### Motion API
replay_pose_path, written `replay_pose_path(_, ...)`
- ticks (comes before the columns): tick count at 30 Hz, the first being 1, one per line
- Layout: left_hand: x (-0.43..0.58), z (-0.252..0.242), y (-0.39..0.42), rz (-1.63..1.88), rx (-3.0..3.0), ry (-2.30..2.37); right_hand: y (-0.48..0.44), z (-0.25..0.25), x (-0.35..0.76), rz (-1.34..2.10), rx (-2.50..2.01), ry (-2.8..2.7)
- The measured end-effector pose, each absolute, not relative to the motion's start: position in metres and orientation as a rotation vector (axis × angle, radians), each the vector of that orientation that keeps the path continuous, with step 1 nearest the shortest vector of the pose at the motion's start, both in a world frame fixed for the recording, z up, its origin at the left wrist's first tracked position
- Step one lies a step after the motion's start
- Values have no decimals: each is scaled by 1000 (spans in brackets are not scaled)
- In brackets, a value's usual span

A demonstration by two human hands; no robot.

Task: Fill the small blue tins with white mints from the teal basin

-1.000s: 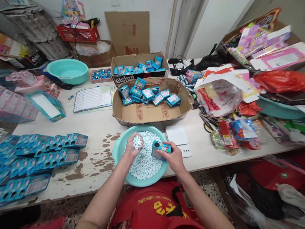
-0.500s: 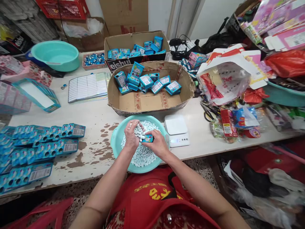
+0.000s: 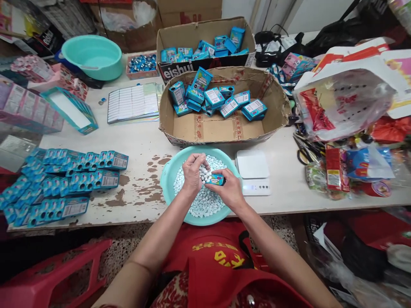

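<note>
At the near edge of the table [image 3: 285, 196], the teal basin [image 3: 170, 182] seems to overhang slightly, so a forearm pressing on its near rim could tip it and scatter the loose pellets [image 3: 205, 205] inside. Above these, the left hand [image 3: 192, 172] is cupped, fingers curled around a small heap of white pellets [image 3: 205, 174]; if that curl loosens too fast, several could slip past the blue box [image 3: 216, 179], though most would likely drop into the basin. The right hand [image 3: 230, 188] pinches the box between thumb and fingers towards its right end, leaving the left end close against the heap; the left hand and pellets hide whether an opening there is blocked. Just right of the basin, the white scale [image 3: 252, 165] could catch strays. Farther off, the cardboard tray [image 3: 215, 128] holds more small boxes [image 3: 229, 107].
</note>
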State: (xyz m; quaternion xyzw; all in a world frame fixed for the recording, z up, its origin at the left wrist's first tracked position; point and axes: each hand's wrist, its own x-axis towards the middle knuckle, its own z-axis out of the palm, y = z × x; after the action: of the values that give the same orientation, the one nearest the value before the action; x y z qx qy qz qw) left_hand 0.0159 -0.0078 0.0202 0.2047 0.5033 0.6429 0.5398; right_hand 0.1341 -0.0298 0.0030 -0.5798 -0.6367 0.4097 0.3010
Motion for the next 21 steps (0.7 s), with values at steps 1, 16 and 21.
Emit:
replay_pose_path(1,16,20,-8,1526,477,1203,-30,3,134,1088,-1540,-1678)
replay_pose_path(16,10,28,-11,1567,566,1232,-34,10,127,1078,-1471,-1637)
replay_pose_path(21,12,29,-14,1563,565,1214,-36,11,131,1065,-1456,-1629)
